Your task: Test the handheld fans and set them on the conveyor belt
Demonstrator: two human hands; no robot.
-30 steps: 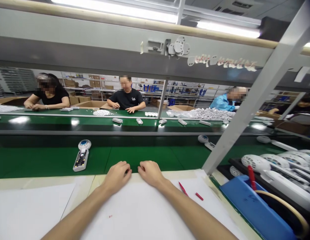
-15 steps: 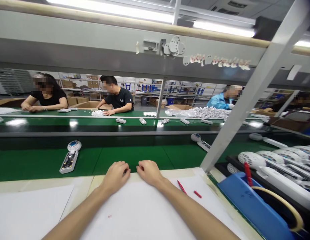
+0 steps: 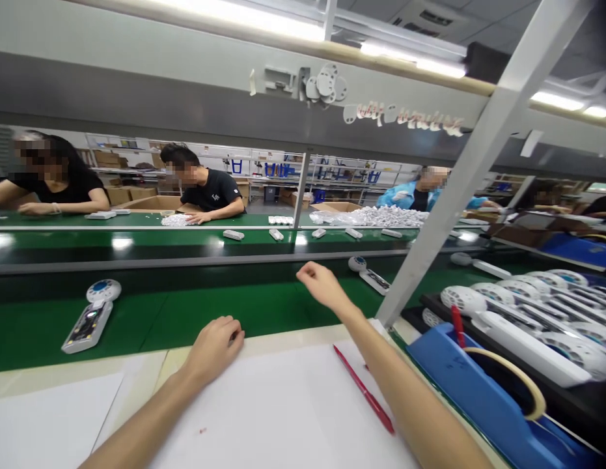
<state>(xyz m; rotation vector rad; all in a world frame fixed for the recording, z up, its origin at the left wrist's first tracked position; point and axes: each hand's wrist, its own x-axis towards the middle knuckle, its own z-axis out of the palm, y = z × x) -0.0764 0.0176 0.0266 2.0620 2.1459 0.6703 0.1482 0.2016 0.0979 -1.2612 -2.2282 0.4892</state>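
Note:
My left hand point(image 3: 213, 346) rests curled on the far edge of a white sheet point(image 3: 273, 417), fingers closed with nothing visible in them. Raised over the green conveyor belt point(image 3: 185, 312), my right hand point(image 3: 320, 284) has loosely curled fingers and holds nothing I can see. It points toward a small hand-held fan part point(image 3: 368, 273) lying on the belt to its right. Another opened fan part point(image 3: 90, 314) lies on the belt at the left. A red pen point(image 3: 364, 389) lies on the white sheet beside my right forearm.
A slanted grey metal post point(image 3: 459, 176) rises at the right. A black tray of white fans point(image 3: 522, 312) and a blue tape holder point(image 3: 483, 391) stand at the right. Across a second belt point(image 3: 185, 238), three people work at piles of white parts point(image 3: 385, 217).
My right hand has left the sheet's edge and reached forward and right over the belt. The fan part at the left has moved further left. The view has turned right.

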